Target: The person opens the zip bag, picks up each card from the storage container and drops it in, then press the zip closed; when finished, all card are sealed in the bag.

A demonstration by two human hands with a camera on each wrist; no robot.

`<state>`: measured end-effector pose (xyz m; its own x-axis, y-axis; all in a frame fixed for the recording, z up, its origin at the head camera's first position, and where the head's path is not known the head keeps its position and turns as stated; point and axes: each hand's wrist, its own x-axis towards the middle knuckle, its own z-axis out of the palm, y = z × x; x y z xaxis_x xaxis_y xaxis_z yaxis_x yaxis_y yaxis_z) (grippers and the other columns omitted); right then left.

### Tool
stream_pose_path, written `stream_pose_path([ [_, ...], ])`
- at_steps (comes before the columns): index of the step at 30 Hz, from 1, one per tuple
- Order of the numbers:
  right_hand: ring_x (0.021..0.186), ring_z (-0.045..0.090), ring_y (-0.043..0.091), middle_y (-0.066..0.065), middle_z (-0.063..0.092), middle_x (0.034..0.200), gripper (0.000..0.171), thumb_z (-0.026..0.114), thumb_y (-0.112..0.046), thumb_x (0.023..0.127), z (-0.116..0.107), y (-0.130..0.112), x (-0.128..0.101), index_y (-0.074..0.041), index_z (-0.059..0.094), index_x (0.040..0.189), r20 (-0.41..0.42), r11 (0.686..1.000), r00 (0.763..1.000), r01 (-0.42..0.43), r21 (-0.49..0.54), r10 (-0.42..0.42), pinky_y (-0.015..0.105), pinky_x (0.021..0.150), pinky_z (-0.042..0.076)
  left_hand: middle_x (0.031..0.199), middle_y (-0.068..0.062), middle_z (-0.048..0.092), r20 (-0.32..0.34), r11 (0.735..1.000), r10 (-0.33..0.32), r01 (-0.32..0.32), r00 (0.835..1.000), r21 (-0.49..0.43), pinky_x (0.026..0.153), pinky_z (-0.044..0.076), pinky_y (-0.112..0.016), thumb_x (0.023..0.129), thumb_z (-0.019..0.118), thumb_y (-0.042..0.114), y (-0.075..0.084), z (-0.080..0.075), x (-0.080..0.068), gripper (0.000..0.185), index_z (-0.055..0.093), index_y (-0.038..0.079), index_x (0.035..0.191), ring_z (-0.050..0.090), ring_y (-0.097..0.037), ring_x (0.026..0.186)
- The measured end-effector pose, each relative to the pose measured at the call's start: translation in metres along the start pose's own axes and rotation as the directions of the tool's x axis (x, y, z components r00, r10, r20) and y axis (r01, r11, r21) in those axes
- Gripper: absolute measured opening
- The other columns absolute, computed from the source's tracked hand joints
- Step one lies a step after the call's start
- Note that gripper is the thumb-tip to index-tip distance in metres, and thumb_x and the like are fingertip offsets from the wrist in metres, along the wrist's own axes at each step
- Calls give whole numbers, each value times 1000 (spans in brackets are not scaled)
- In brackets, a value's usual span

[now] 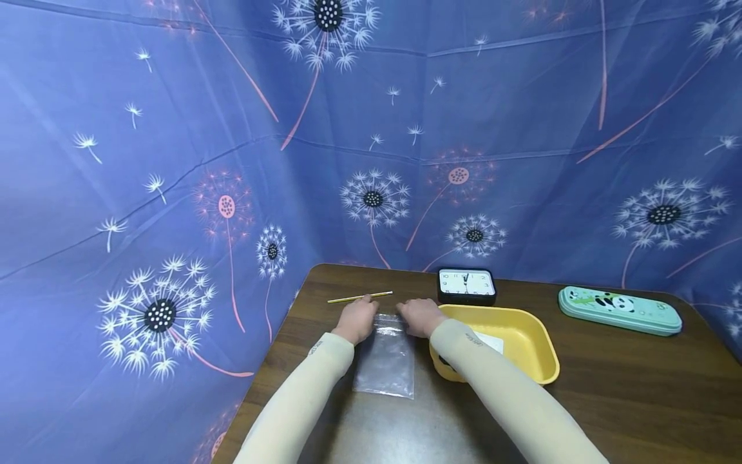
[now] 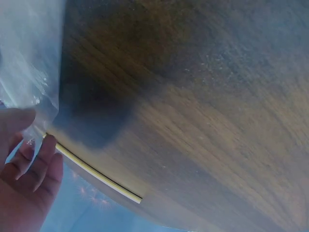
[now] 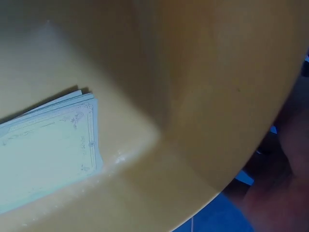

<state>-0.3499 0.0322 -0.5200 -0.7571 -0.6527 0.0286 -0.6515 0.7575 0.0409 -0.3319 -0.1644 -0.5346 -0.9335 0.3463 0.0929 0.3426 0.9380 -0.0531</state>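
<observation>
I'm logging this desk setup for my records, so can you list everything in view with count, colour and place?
Plastic bag: one, clear, flat on the table between the forearms, its top edge under both hands.
Pencil: one, yellow, beyond the left hand near the table's far edge.
Tray: one, yellow, right of the bag.
Cards: a small pale stack, inside the tray.
Clock: one, black frame, white face, behind the tray.
Pencil case: one, mint green with a panda, far right.
Table: one, dark brown wood.
Backdrop: blue cloth with dandelions, around the table.
Left hand: on the bag's top left.
Right hand: on the bag's top right.
</observation>
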Motion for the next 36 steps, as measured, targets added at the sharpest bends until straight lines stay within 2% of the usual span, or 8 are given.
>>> stream_pose_path([
  [3,85,71,31,6,71,89,17,82,-10,80,-2,4,-4,-13,68,88,-57,1000,998,22,13,-21,51,70,57,113,-7,66,-60,1000,23,-21,998,20,73,59,-42,92,74,7,1,-1,2,15,74,12,106,70,-26,93],
  [5,80,70,29,3,69,82,17,79,-6,80,-5,7,-6,-15,65,78,-111,999,993,40,35,-36,51,68,57,103,-5,65,-122,998,50,-45,991,41,68,58,-41,92,74,8,1,-3,3,9,74,13,99,70,-25,85],
  [10,67,64,23,-2,62,71,23,75,-6,79,-22,16,-12,-17,59,69,-216,990,975,84,112,-58,48,64,54,88,-1,58,-272,994,104,-95,957,47,67,54,-39,90,76,10,-1,-15,5,5,74,14,91,65,-23,79],
  [13,62,58,19,-3,59,68,20,72,-6,81,-35,21,-18,-17,59,70,-235,986,971,77,145,-41,45,60,52,89,-1,58,-332,994,91,-105,939,-24,70,55,-38,90,76,9,2,-26,4,5,74,14,89,63,-23,81],
  [19,63,60,13,-4,66,74,10,73,-10,88,-63,27,-38,-16,72,80,-282,980,956,-25,198,81,40,61,54,99,1,61,-363,959,19,-119,932,-256,72,55,-35,99,70,10,15,-55,6,7,76,13,99,63,-16,81],
  [23,66,62,14,-5,67,77,7,74,-13,90,-76,25,-51,-15,75,84,-387,980,915,-40,194,114,39,61,54,101,1,65,-419,923,-34,-133,908,-361,72,54,-35,99,68,8,22,-74,7,9,75,12,101,63,-14,81],
  [28,66,61,15,-5,67,77,5,76,-13,90,-85,17,-66,-15,77,86,-522,980,843,-31,197,132,39,59,52,103,0,66,-493,858,-80,-191,867,-476,75,53,-32,97,66,2,28,-94,2,12,75,9,101,64,-14,85],
  [36,66,62,17,-2,70,81,2,78,-11,90,-83,-2,-90,-12,76,89,-674,984,732,24,174,101,39,60,53,106,2,66,-530,770,-141,-244,836,-589,75,54,-30,94,67,-2,39,-102,-14,17,74,11,102,61,-11,85],
])
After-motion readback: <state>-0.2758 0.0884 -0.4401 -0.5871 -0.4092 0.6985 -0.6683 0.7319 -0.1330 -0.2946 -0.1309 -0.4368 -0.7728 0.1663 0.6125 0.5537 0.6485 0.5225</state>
